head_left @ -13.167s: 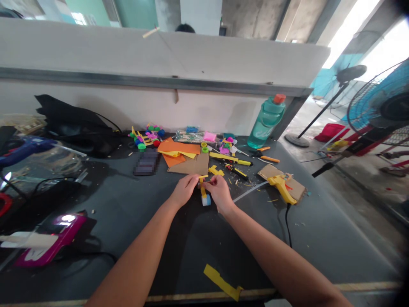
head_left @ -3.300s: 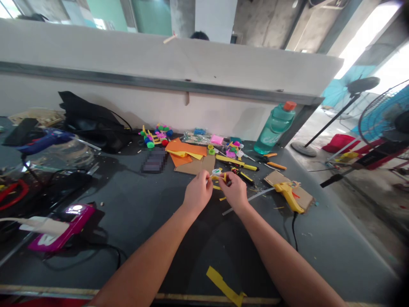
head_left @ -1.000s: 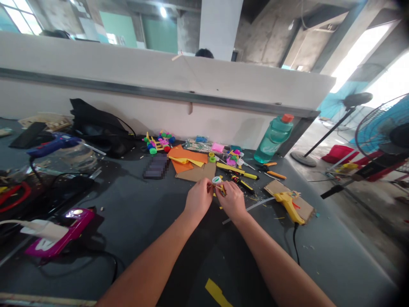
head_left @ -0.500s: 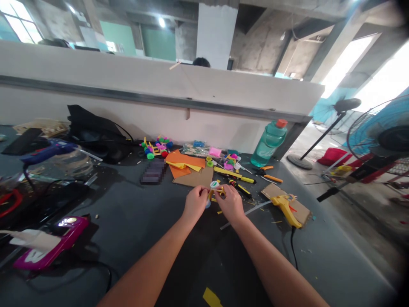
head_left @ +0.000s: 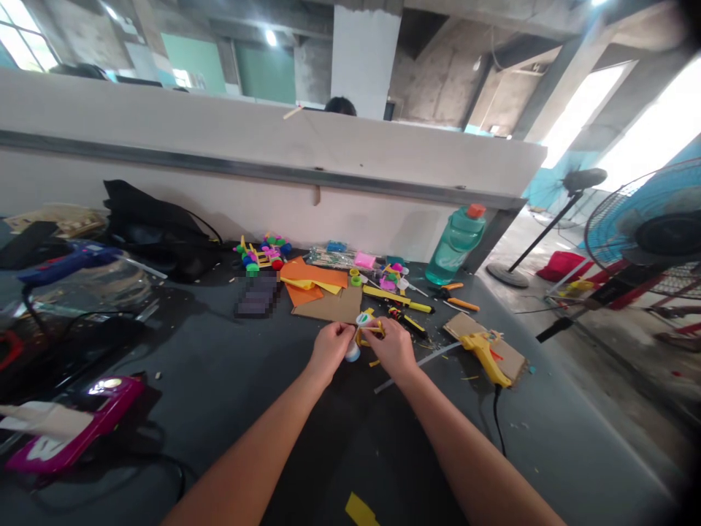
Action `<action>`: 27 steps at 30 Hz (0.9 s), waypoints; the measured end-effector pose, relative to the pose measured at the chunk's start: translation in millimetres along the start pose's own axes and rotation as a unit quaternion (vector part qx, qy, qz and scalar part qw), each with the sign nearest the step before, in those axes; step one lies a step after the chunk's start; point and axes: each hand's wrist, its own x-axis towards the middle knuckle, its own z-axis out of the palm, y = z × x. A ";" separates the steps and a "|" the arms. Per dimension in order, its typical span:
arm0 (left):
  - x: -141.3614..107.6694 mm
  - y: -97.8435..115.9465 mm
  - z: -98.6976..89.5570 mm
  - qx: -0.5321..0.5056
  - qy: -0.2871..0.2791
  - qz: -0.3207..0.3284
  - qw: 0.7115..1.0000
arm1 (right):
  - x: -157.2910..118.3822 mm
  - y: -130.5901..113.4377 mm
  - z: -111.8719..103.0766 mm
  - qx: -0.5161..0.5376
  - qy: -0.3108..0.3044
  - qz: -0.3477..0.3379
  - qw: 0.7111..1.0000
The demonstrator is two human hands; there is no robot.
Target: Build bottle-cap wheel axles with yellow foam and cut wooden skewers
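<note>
Low over the dark table, my left hand (head_left: 328, 351) and my right hand (head_left: 395, 348) meet at a small craft piece with yellow sticks (head_left: 377, 328). A white disc with a green mark (head_left: 363, 319) shows at its top, and a pale blue-and-white round part (head_left: 353, 354) shows below. My left fingers are closed in a pinch at its left side. On the right, my other hand pinches the yellow part. The fingers hide much of the piece. Just beyond my right hand lies a yellow-and-black cutter (head_left: 406, 321).
A yellow glue gun (head_left: 485, 356) rests on cardboard at right, its cord trailing forward. Behind the hands lie orange sheets (head_left: 307, 274), cardboard (head_left: 328, 307) and orange-handled pliers (head_left: 463, 304). A green bottle (head_left: 456, 245) stands at back right. A magenta power strip (head_left: 77, 431) lies left.
The view has shifted slightly, so the surroundings sit a little further left. The blue-and-white round part shows more below my fingers. Both hands keep their pinch.
</note>
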 end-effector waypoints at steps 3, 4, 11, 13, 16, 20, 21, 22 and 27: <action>-1.4 0.4 0.5 -0.064 -0.063 -0.051 0.995 | -0.4 -1.4 -0.4 0.012 -0.021 -0.010 1.000; -2.2 1.0 0.6 -0.085 -0.082 -0.066 0.991 | -0.3 -1.8 -0.7 0.015 -0.025 -0.012 0.999; -8.4 10.2 -0.6 -0.187 -0.138 -0.139 0.963 | 1.6 -2.0 -3.3 0.013 -0.020 0.018 1.000; -9.3 11.8 -1.3 -0.208 -0.147 -0.153 0.955 | 1.5 -1.6 -4.3 0.015 -0.023 0.022 0.999; -9.4 12.3 -2.1 -0.243 -0.156 -0.174 0.941 | 0.9 -0.6 -5.8 0.018 -0.032 0.022 0.999; -9.2 11.8 -2.7 -0.264 -0.167 -0.183 0.932 | 0.8 1.1 -7.2 0.019 -0.040 0.019 0.999; -9.2 11.7 -2.8 -0.267 -0.169 -0.185 0.931 | 0.9 1.3 -7.6 0.018 -0.039 0.018 0.999; -9.3 11.7 -3.0 -0.271 -0.170 -0.187 0.929 | 1.1 1.3 -8.0 0.019 -0.039 0.016 0.999; -9.2 10.8 -3.8 -0.288 -0.177 -0.196 0.920 | 2.0 0.1 -11.1 0.023 -0.040 0.003 0.999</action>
